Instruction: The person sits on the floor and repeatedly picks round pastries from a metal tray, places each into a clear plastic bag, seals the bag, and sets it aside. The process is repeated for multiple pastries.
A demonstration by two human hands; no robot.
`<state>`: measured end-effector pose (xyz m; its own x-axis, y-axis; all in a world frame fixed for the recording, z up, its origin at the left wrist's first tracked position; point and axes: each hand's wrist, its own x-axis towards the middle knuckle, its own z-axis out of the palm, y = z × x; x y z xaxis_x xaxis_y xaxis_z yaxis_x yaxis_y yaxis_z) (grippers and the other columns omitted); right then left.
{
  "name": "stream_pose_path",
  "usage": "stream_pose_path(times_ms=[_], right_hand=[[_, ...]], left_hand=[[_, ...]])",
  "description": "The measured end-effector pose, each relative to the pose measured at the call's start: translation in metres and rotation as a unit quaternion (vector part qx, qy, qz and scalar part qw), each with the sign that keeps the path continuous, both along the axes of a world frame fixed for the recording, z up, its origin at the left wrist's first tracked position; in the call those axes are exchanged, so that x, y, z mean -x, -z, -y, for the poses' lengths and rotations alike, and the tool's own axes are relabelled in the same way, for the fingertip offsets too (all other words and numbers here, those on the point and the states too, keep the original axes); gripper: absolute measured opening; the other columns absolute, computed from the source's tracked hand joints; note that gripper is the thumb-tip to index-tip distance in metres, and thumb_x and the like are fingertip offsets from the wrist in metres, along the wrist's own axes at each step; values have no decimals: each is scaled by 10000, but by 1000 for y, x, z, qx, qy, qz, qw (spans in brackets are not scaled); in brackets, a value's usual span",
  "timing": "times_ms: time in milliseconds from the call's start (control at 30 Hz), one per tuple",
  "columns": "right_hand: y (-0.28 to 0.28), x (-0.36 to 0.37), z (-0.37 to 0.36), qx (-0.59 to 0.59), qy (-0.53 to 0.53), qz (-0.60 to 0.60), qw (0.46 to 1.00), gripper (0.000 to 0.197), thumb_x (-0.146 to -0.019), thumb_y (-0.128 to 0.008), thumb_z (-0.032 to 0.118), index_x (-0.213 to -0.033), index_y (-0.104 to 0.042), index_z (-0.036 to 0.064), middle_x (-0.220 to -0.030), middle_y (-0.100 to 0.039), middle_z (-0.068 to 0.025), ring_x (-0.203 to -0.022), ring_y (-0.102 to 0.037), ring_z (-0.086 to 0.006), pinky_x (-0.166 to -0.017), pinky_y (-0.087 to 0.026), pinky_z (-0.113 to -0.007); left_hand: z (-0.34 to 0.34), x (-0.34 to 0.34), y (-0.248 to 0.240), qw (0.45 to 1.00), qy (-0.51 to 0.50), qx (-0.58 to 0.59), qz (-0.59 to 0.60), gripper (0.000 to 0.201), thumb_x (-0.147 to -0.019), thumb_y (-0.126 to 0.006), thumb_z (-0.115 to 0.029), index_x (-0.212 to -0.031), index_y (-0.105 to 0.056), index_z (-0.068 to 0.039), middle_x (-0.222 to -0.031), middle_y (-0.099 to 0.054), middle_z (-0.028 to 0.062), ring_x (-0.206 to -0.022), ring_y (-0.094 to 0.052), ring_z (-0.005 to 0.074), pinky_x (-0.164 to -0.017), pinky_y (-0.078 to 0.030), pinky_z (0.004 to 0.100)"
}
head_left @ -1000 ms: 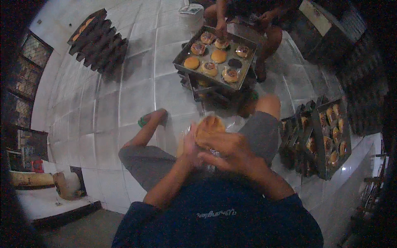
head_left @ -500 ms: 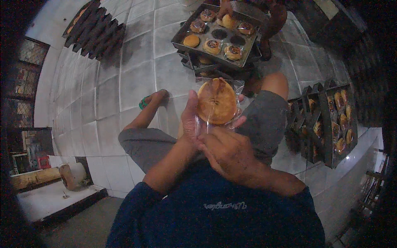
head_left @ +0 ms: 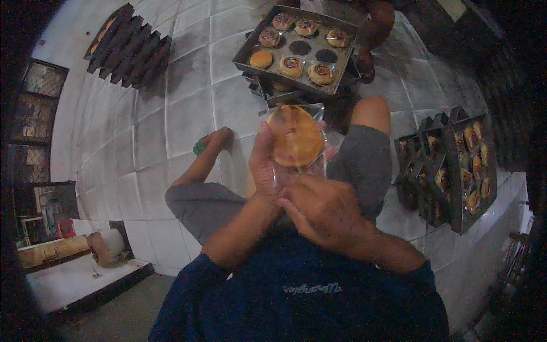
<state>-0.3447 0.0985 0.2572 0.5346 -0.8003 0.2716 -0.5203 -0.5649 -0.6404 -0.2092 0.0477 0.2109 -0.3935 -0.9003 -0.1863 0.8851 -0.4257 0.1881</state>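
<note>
A round, flat golden-brown bun point(head_left: 296, 137) lies inside a clear plastic bag point(head_left: 317, 114) in front of me. My left hand point(head_left: 263, 162) cradles it from below, thumb along the left side and fingertips showing at the right. Curled in at the near end of the bag is my right hand point(head_left: 323, 210), its fingers pinched together against the plastic and touching the left wrist. Its own knuckles hide part of that pinch.
Beyond the bun, a dark metal tray point(head_left: 266, 76) of several buns rests on stacked trays. A person's leg point(head_left: 380, 25) is beside it. More upright bun trays point(head_left: 454, 171) stand at right, and a row of dark trays point(head_left: 128, 48) at far left, on the tiled floor point(head_left: 188, 114).
The other person's hand has withdrawn from the far tray, leaving a wrapped bun at its back row. My right hand has shifted slightly right and the bagged bun has tilted a little.
</note>
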Motion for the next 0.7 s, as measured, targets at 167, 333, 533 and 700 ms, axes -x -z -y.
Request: stream_pose_path(times_ms=[167, 333, 533, 700], right_hand=[[-3, -7, 15, -254, -125, -199, 938, 244, -869, -768, 285, -1000, -712, 87, -1063, -730, -137, -972, -728, -284, -752, -587, -398], [-48, 80, 20, -138, -294, 131, 937, 354, -821, -841, 297, -1080, -737, 80, -1094, -752, -134, -986, -738, -306, -830, -593, -420], [-14, 122, -18, -23, 183, 60, 981, 405, -828, -870, 322, -1106, -768, 46, -1020, -780, -125, -905, -760, -273, -844, -587, -400], [92, 157, -12, -335, 288, 203, 874, 324, -888, -827, 290, -1048, -788, 12, -922, -776, -83, -804, -708, -133, -756, -573, -336]], left_hand=[[14, 5, 30, 992, -67, -96, 51, 621, -1008, -546, -601, -1412, -551, -129, -1409, -591, 180, -1235, -629, 355, -1044, -528, 595], [-6, 7, -2, 982, 54, -170, -55, 632, -1028, -485, -629, -1462, -523, -171, -1433, -588, 121, -1299, -590, 346, -1020, -530, 576], [-66, 22, 2, 984, 147, 10, 99, 796, -1021, -561, -589, -1589, -342, -75, -1559, -468, 160, -1383, -526, 315, -1096, -491, 475], [-6, 31, 82, 853, 209, 89, 470, 563, -969, -761, -304, -1392, -595, 28, -1213, -718, 132, -1060, -689, 188, -907, -557, 335]])
